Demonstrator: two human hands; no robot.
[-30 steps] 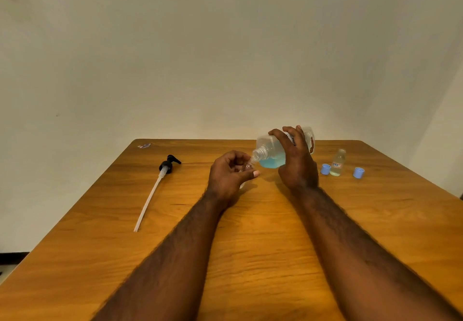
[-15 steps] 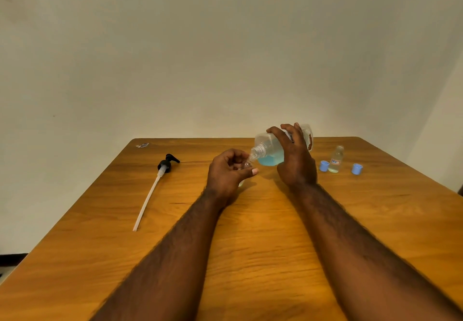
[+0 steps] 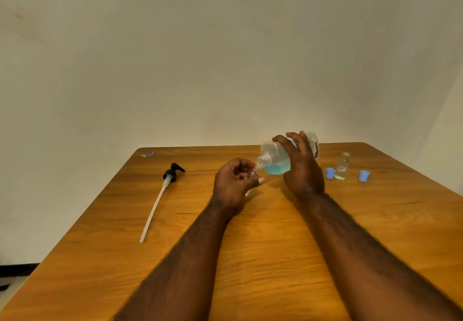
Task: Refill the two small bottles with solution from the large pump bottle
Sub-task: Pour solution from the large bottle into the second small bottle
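Unmoved: pump bottle (image 3: 274, 156) near-horizontal, neck left-down; right hand (image 3: 303, 172) grips it, left hand (image 3: 231, 183) pinches small bottle (image 3: 251, 175).

Two bare, hairy arms come in from six o'clock: left forearm (image 3: 190, 253) and right forearm (image 3: 355, 253), unsleeved, ending in the bare left hand (image 3: 231, 185) and right hand (image 3: 302, 167). The left thumbnail (image 3: 261, 181), at three o'clock on its hand, is trimmed short.

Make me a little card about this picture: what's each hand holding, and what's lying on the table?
Left hand: grips a small bottle, mostly hidden
Right hand: holds the large bottle tipped, neck toward the small bottle
Liquid: blue, low in the large bottle
Pump: lying on the table
Second small bottle: upright, uncapped, between blue cap and another cap
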